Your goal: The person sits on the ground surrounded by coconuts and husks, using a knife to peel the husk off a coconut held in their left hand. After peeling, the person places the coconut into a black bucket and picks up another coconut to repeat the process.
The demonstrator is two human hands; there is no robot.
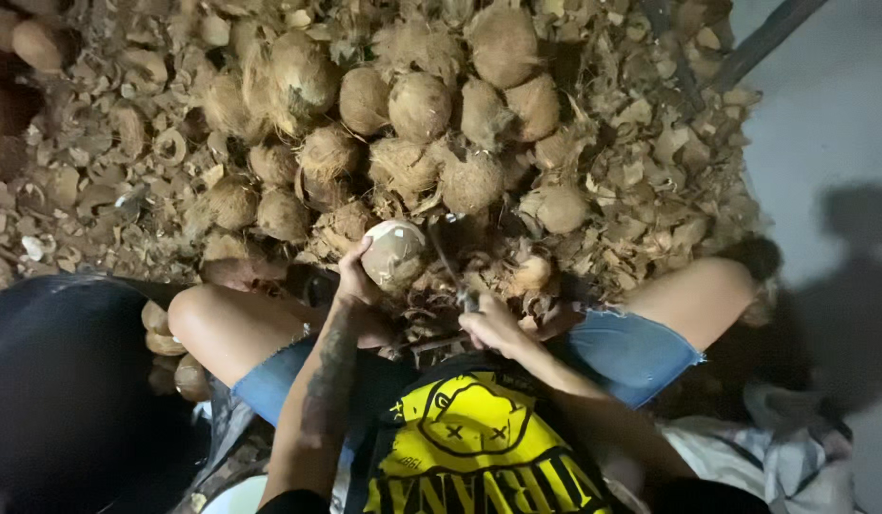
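**Coconut held at the knees, blade in the other hand**

I see my left hand (357, 276) with its fingers (363, 249) wrapped around a round, partly husked brown coconut (395, 253), held between my knees at the foot of the heap of hairy brown coconuts (412, 124). My right hand (493, 326) is clenched on a thin dark metal blade (447, 266) (its tip near the coconut). Dry husk scraps (641, 162) cover the floor.
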